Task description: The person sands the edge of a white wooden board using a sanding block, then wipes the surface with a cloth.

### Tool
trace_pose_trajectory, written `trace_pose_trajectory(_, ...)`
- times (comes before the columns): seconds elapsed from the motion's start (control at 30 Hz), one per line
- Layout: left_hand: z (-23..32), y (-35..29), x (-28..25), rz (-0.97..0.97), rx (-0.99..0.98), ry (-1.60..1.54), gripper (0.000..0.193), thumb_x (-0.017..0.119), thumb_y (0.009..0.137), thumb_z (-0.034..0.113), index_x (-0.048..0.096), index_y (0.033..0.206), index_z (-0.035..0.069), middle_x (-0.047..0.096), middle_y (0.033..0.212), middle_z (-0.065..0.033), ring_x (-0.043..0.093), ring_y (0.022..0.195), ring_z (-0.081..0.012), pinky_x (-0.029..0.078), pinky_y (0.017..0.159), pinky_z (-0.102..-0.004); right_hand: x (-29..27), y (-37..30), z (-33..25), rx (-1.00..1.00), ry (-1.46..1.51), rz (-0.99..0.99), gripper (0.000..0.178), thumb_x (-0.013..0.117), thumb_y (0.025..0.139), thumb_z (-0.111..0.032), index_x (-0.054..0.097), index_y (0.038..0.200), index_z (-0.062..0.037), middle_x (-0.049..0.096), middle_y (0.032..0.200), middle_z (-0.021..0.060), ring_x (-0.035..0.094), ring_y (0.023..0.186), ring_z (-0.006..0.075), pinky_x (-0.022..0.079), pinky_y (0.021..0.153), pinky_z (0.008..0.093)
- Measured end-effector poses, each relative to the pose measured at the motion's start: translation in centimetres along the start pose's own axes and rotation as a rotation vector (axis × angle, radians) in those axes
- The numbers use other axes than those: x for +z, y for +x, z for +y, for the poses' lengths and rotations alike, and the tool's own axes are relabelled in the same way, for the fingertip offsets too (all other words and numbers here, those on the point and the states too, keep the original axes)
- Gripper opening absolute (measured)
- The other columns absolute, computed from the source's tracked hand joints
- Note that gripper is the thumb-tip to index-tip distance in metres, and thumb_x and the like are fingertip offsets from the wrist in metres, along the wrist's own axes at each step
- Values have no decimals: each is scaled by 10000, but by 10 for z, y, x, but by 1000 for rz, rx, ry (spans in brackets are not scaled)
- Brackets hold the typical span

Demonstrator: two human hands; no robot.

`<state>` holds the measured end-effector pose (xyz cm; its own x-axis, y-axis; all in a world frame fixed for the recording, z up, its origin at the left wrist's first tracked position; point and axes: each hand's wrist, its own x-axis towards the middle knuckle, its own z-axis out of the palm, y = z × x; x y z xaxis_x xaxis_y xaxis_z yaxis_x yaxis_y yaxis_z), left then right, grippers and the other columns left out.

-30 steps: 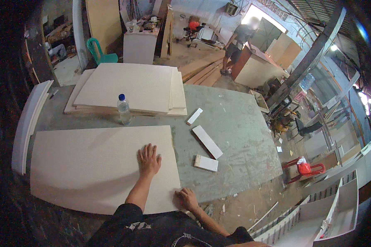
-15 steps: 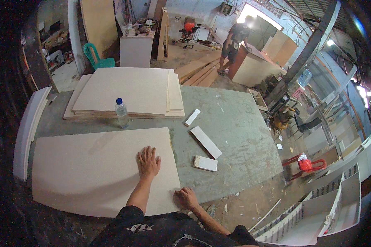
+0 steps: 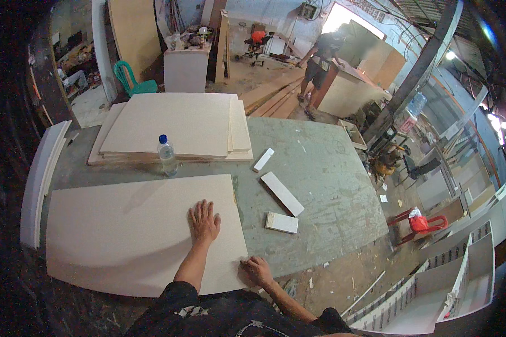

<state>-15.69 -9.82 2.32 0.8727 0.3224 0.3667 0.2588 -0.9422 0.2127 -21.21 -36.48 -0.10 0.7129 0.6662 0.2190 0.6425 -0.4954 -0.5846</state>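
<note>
A large pale board (image 3: pixel 112 224) lies flat on the near left of the green-grey worktable (image 3: pixel 331 185). My left hand (image 3: pixel 206 223) rests palm down on its surface near the right end, fingers spread. At the board's right edge, close to the near corner, my right hand (image 3: pixel 257 270) is closed with its fingers curled in. Whatever those fingers hold, if anything, is hidden. Three white strips lie right of the board: a small one (image 3: pixel 263 160), a long one (image 3: pixel 282 194) and a short block (image 3: pixel 281 222).
A water bottle (image 3: pixel 167 155) with a blue cap stands behind the board, before a stack of pale panels (image 3: pixel 168 123). Long white pieces (image 3: pixel 39 185) lie along the table's left end. Across the room, a person (image 3: pixel 320 64) stands beside a cabinet (image 3: pixel 348 90). A red chair (image 3: pixel 419 223) stands at right.
Both my hands keep their places on the board. The view has shifted slightly, and the person at the back has changed stance, with one arm now held out.
</note>
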Motion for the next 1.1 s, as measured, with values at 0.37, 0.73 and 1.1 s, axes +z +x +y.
trace_pose_trajectory(0.37, 1, -1, 3, -59, -26, -22, 572, 485, 955, 400, 424, 1435, 95, 355, 1516, -128, 275, 1425, -317, 155, 1168, -576, 2, -1, -1, 37, 34, 11, 147, 676, 811, -115, 684, 958, -124, 605, 879, 61, 602, 869, 272, 471, 758, 393)
trace_pose_trajectory(0.73, 0, 0, 5, -41, -18, -28, 582, 485, 953, 398, 411, 1440, 88, 336, 1521, -130, 258, 1431, -319, 160, 1163, -584, 4, -3, 6, 43, 17, -8, 166, 681, 800, -117, 674, 966, -100, 610, 904, 75, 601, 866, 289, 468, 772, 398)
trace_pose_trajectory(1.1, 0, 2, 8, -140, -61, -37, 601, 467, 963, 408, 367, 1470, 101, 300, 1548, -117, 241, 1444, -312, 122, 1179, -560, 5, -1, 9, 21, 33, -32, 268, 677, 765, -85, 680, 1031, -111, 610, 912, 61, 603, 890, 273, 460, 785, 390)
